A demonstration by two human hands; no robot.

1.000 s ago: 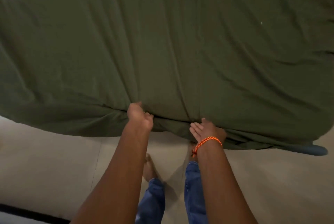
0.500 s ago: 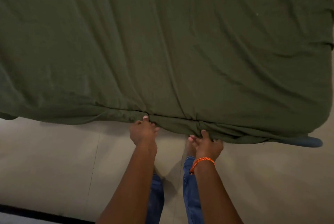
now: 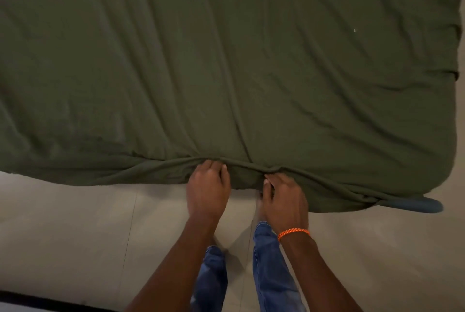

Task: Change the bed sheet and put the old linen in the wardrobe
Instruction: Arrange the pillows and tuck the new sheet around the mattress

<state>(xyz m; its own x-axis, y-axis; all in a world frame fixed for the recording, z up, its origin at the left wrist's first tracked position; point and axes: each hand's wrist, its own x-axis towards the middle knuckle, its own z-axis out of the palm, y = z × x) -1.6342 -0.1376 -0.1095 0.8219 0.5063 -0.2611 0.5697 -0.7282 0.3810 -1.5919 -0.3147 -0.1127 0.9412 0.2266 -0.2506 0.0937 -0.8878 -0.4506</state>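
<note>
A dark green sheet (image 3: pixel 226 59) covers the whole bed, from the left edge of the view to the right edge of the mattress, and hangs a little over the near edge above the pale floor (image 3: pixel 75 223). It lies in long, soft wrinkles, so it looks like thin, limp cloth: light to lift, quick to bunch, and unlikely to slip much out of bare fingers.

At the middle of the near edge the left hand (image 3: pixel 207 190) has its fingers curled into a gathered fold of the sheet and grips it. Just beside it, the right hand (image 3: pixel 285 198), with an orange band (image 3: pixel 293 233) at the wrist, also bends its fingers over the fold; whether it pinches the cloth or only presses on it cannot be told for sure, though it looks like a grip.

Farther right, at the near right corner, the sheet is drawn tight and a blue-grey rounded part of the bed (image 3: pixel 415 204) shows from under it.

The hem along the near edge seems the best hold, since cloth this soft follows wherever its edge is pulled. A pull at one spot may only bunch it, so the corners probably need handling separately.
</note>
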